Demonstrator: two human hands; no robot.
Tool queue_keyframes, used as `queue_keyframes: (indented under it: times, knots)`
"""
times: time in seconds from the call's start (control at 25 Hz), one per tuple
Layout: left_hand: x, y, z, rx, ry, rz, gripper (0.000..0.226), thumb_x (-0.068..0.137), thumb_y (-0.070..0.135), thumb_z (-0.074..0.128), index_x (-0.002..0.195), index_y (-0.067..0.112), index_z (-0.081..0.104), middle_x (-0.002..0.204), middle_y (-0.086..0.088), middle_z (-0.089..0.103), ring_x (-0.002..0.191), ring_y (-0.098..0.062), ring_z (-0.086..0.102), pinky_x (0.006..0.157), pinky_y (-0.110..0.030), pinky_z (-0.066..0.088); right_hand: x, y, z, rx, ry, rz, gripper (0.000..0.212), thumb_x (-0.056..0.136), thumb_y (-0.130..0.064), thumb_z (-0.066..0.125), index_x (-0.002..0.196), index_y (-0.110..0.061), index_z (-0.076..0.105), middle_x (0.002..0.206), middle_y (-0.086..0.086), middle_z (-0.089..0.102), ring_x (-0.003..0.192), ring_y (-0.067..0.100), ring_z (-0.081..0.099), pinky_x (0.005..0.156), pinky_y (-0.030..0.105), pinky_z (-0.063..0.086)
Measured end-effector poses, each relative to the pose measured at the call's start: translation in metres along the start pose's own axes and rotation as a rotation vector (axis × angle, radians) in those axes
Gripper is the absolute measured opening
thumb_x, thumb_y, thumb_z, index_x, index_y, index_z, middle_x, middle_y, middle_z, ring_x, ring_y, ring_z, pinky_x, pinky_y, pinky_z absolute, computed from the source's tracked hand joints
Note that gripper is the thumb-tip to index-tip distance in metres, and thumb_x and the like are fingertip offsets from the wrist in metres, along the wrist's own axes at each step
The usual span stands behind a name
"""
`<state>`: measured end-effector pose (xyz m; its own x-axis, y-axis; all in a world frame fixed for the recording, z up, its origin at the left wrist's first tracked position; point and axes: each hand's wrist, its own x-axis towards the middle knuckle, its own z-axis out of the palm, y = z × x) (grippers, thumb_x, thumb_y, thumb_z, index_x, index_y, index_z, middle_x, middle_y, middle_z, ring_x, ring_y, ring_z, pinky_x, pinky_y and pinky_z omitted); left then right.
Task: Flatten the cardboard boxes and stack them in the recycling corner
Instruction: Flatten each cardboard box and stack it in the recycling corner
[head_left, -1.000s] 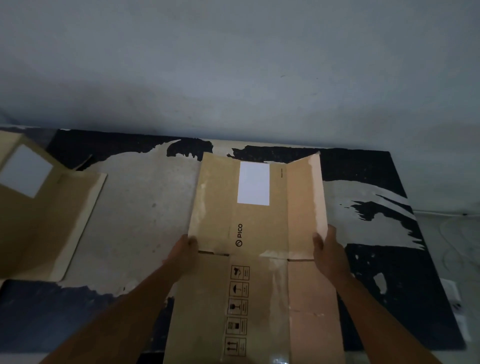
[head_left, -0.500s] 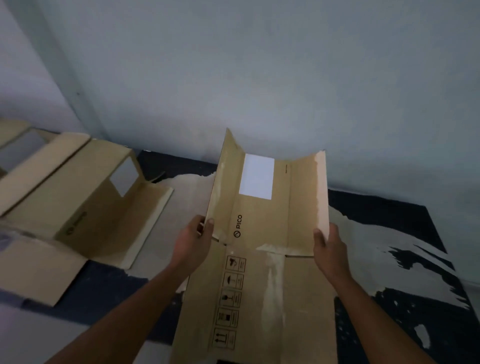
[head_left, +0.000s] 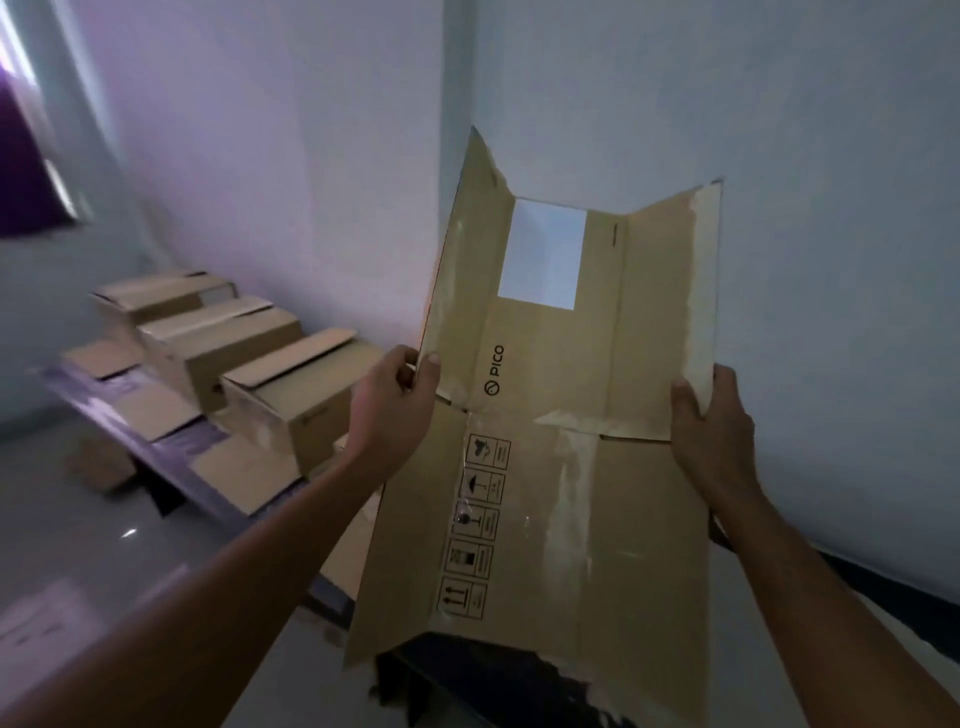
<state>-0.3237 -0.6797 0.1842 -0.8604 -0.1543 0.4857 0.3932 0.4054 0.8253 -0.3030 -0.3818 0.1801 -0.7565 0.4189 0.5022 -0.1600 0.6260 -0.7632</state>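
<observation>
A flattened brown cardboard box with a white label, the word PICO and a column of handling symbols hangs in the air before me. My left hand pinches its left edge at the flap crease. My right hand grips its right edge, thumb on the front. The two upper flaps bend up toward me. Three unflattened cardboard boxes stand in a row along the wall at the left, their top flaps loose.
Flat cardboard pieces lie on a dark mat by the boxes at the left. A white wall corner rises behind the held box. Grey glossy floor spreads at the lower left. A dark worn mat edge shows below.
Both hands have lifted the flattened box off the floor and carried it up. My view has swung left and up, bringing the row of boxes and the wall corner into sight.
</observation>
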Motion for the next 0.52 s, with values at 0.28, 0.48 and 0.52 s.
queue_keyframes:
  times: [0.28, 0.48, 0.52]
  knots:
    - [0.055, -0.057, -0.205, 0.121, 0.272, 0.029, 0.023, 0.095, 0.033, 0.052, 0.082, 0.016, 0.06, 0.064, -0.007, 0.057, 0.054, -0.021, 0.052, 0.05, -0.042, 0.045, -0.01, -0.164, 0.168, 0.208, -0.14, -0.16, 0.029, 0.1, -0.03, 0.046, 0.125, -0.015, 0.047, 0.109, 0.002, 0.064, 0.096, 0.025, 0.062, 0.084, 0.038, 0.052]
    - [0.107, -0.131, -0.316, 0.201, 0.403, 0.049, 0.019, 0.097, 0.022, 0.051, 0.087, 0.01, 0.06, 0.07, -0.02, 0.06, 0.061, -0.035, 0.057, 0.048, -0.027, 0.048, -0.011, -0.246, 0.32, 0.272, -0.216, -0.256, 0.028, 0.099, -0.03, 0.047, 0.123, -0.015, 0.047, 0.107, 0.002, 0.065, 0.097, 0.029, 0.062, 0.084, 0.037, 0.049]
    - [0.122, -0.148, -0.336, 0.218, 0.415, 0.047, 0.018, 0.097, 0.021, 0.051, 0.086, 0.009, 0.059, 0.07, -0.021, 0.059, 0.059, -0.033, 0.055, 0.045, -0.02, 0.044, -0.009, -0.259, 0.353, 0.29, -0.236, -0.265, 0.027, 0.099, -0.03, 0.047, 0.122, -0.016, 0.048, 0.105, -0.001, 0.064, 0.097, 0.028, 0.063, 0.083, 0.036, 0.049]
